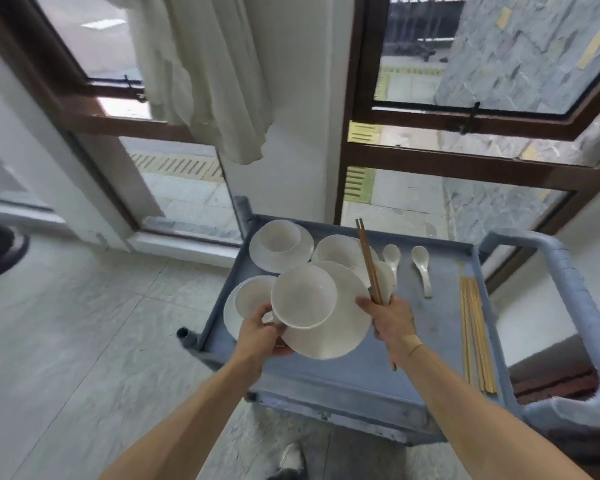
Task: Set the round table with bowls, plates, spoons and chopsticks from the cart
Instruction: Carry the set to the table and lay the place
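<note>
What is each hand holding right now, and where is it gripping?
The left hand grips a plate by its near-left rim, with a bowl on it. The right hand holds a pair of chopsticks around their lower-middle.

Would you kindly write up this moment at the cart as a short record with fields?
left hand: holds a bowl stacked on a plate, lifted over the cart
right hand: grips a pair of chopsticks, and seemingly a spoon, partly hidden
cart tray: blue-grey, three bowl-on-plate sets remain
spoons on tray: two, one at
spare chopsticks: lie along the tray's right edge
round table: not in view
</note>
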Motion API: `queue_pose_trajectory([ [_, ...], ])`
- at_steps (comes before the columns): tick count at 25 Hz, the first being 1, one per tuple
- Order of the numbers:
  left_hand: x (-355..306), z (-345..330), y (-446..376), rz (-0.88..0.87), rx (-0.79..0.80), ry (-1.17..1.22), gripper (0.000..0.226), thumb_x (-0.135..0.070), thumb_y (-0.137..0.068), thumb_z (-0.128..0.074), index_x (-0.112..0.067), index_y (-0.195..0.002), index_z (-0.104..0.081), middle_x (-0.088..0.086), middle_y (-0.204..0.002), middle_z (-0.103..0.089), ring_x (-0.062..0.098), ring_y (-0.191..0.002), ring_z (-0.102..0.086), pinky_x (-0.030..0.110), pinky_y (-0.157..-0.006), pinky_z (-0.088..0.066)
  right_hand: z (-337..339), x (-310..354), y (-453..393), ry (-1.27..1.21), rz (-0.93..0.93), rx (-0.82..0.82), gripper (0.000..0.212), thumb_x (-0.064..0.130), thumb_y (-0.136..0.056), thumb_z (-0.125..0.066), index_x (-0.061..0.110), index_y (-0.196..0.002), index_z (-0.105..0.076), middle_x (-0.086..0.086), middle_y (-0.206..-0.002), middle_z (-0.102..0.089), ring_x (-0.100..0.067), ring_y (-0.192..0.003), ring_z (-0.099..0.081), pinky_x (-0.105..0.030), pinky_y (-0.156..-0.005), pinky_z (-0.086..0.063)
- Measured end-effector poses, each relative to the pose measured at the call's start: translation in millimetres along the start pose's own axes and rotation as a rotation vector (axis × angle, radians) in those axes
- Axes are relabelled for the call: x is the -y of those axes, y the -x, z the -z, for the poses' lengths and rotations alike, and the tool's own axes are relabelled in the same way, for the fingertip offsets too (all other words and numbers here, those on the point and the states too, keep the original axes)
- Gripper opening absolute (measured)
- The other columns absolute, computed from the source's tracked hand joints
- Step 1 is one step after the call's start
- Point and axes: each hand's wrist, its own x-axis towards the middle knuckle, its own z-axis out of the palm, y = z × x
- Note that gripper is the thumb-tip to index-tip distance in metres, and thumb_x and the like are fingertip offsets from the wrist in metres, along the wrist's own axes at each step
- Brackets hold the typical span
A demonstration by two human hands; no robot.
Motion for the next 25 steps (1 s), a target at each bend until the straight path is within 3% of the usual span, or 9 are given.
queue_pose_trajectory([
  [4,16,26,44,0.008,-0.137,0.08,0.027,-0.004,-0.091,-0.066,-0.025,-0.109,-0.065,0.015,-0.093,-0.076,0.028,-0.075,-0.076,0.036,-0.058,-0.061,-23,6,19,0.116,0.055,0.147,0.019,0.016,-0.079,-0.078,0.021,-0.075,-0.06,0.004,-0.054,-0.055,-0.015,-0.048,-0.047,-0.022,-0.037,-0.037],
  [8,36,63,99,0.016,-0.302,0.135,0.031,-0.001,-0.089,-0.064,-0.02,-0.114,-0.063,0.017,-0.091,-0.074,0.031,-0.075,-0.075,0.038,-0.059,-0.061,-58,6,50,0.189,0.091,0.353,0.022,0.013,-0.079,-0.078,0.018,-0.072,-0.058,0.002,-0.055,-0.052,-0.015,-0.047,-0.044,-0.022,-0.036,-0.036],
  [12,64,105,159,0.025,-0.452,0.207,0.036,0.004,-0.089,-0.058,-0.018,-0.118,-0.062,0.017,-0.091,-0.073,0.029,-0.071,-0.074,0.035,-0.059,-0.061,-100,-3,94,0.248,0.132,0.545,0.019,0.014,-0.078,-0.079,0.016,-0.074,-0.061,0.002,-0.059,-0.055,-0.014,-0.051,-0.046,-0.027,-0.046,-0.037],
  [18,125,178,269,0.024,-0.73,0.331,0.043,0.006,-0.085,-0.055,-0.019,-0.119,-0.062,0.019,-0.095,-0.073,0.031,-0.071,-0.075,0.038,-0.061,-0.062,-181,-30,201,0.398,0.245,0.853,0.016,0.014,-0.079,-0.077,0.015,-0.076,-0.061,0.001,-0.06,-0.057,-0.014,-0.049,-0.048,-0.024,-0.042,-0.038],
  [25,215,251,419,0.047,-1.035,0.497,0.039,0.002,-0.087,-0.055,-0.023,-0.116,-0.061,0.016,-0.091,-0.074,0.031,-0.065,-0.074,0.036,-0.059,-0.061,-259,-86,367,0.53,0.296,1.185,0.018,0.013,-0.076,-0.076,0.012,-0.07,-0.059,0.0,-0.053,-0.047,-0.017,-0.041,-0.036,-0.025,-0.039,-0.032],
])
